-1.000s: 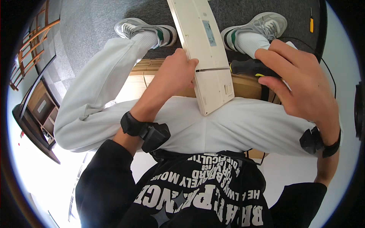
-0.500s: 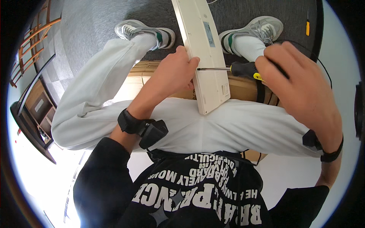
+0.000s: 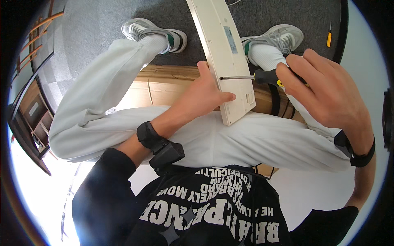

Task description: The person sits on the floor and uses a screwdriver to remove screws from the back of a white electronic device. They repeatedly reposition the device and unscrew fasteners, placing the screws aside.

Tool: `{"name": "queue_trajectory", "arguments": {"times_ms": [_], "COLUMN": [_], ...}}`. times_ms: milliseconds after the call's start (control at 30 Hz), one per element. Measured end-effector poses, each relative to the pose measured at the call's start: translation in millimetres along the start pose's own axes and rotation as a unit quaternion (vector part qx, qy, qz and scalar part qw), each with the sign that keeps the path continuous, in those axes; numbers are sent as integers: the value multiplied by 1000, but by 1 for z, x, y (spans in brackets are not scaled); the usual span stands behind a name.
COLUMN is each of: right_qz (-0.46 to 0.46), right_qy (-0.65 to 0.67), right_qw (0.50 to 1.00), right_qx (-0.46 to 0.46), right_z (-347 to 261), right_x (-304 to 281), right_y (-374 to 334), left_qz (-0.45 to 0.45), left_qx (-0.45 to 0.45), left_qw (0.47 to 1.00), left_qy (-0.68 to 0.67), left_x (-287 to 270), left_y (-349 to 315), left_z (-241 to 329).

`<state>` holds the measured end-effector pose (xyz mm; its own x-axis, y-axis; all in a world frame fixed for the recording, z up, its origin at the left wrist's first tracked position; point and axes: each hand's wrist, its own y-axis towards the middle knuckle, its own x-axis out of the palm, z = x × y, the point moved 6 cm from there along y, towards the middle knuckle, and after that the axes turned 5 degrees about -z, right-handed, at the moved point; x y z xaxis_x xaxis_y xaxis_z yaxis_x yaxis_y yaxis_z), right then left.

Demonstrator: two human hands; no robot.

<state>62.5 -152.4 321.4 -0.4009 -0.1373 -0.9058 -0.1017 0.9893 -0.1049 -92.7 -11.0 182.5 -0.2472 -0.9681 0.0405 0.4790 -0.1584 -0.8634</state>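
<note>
A long cream keyboard (image 3: pixel 239 93) stands slanted between my legs, its underside with a pale label facing me and its near end at my white trousers. My left hand (image 3: pixel 200 93) grips its left edge, the thumb lying across the underside and most fingers hidden behind. In my right hand (image 3: pixel 326 88) is a screwdriver (image 3: pixel 266 76) with a black and yellow handle, closed in the fingers. Its shaft runs level to the left, and the tip meets the underside near the left edge, at a small dark spot.
Beneath the keyboard lies a brown cardboard box (image 3: pixel 164 88). A small yellow-handled screwdriver (image 3: pixel 329 39) rests on the dark grey carpet (image 3: pixel 98 24) at the far right. My grey shoes (image 3: pixel 283 37) flank the keyboard. Wooden furniture (image 3: pixel 39 112) stands at the left.
My left hand has shifted down along the keyboard's edge, with its thumb now lower on the underside. Keyboard and screwdriver sit slightly further right in view; the tip remains near the left edge.
</note>
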Motion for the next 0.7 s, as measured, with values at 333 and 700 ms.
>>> {"name": "queue_trajectory", "arguments": {"times_ms": [333,700], "right_qz": [-14,20], "right_qy": [31,86], "right_qw": [999,995], "right_qx": [8,57], "right_z": [6,-8], "right_x": [-29,-58], "right_y": [-3,-7], "left_qz": [41,1], "left_qx": [78,-8], "left_qw": [995,992], "left_qy": [-51,123], "left_x": [-20,-58], "left_y": [-33,-113], "left_z": [24,65]}}
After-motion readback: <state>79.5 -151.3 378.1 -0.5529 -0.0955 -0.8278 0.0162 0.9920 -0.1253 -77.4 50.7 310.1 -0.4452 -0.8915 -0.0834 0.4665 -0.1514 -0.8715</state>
